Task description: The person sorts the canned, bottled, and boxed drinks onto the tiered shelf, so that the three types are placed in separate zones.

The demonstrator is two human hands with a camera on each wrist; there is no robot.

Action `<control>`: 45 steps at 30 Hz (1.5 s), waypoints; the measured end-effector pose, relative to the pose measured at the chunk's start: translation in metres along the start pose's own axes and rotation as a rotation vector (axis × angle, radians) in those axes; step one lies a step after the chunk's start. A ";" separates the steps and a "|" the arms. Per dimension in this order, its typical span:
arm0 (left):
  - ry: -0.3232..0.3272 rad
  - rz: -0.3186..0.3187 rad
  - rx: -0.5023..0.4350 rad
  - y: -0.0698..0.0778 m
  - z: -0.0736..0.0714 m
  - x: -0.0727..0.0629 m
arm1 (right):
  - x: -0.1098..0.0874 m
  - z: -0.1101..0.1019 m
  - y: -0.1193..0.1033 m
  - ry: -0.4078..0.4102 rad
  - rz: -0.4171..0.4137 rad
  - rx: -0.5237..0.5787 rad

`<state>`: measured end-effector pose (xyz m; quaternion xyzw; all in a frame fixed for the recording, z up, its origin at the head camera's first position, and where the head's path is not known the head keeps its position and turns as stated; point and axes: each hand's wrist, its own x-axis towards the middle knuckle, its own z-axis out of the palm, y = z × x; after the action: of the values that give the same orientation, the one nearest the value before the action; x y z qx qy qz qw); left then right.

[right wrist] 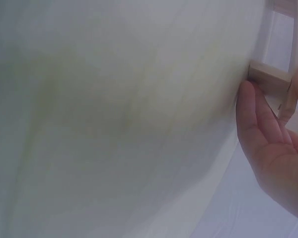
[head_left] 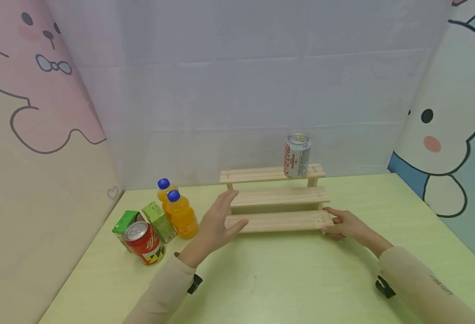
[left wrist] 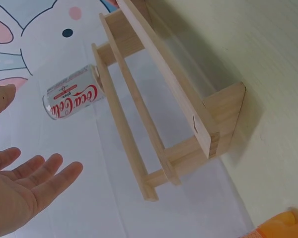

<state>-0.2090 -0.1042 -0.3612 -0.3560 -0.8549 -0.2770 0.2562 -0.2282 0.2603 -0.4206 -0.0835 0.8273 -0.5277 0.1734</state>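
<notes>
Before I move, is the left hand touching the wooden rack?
Apart. The left wrist view shows a clear gap: pale backdrop is visible between the left hand and the wooden rack.

two orange bottles [head_left: 184,219], two green cartons [head_left: 159,220] and a red can [head_left: 143,243] are grouped at the left of a pale table [head_left: 270,288]. a creased cloth [head_left: 221,99] is seen behind it; a pink cartoon animal [head_left: 61,108] and a white cartoon rabbit [head_left: 444,126] are printed at either side.

The white can [left wrist: 73,93] reads "Coca-Cola" and, in smaller letters, "plus".
</notes>
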 end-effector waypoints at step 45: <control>0.126 -0.197 0.141 -0.030 -0.050 -0.071 | 0.003 -0.001 0.009 -0.019 -0.018 -0.004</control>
<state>-0.1764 -0.1879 -0.3795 -0.2334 -0.8853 -0.2617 0.3053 -0.2311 0.2636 -0.4287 -0.0961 0.8260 -0.5267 0.1764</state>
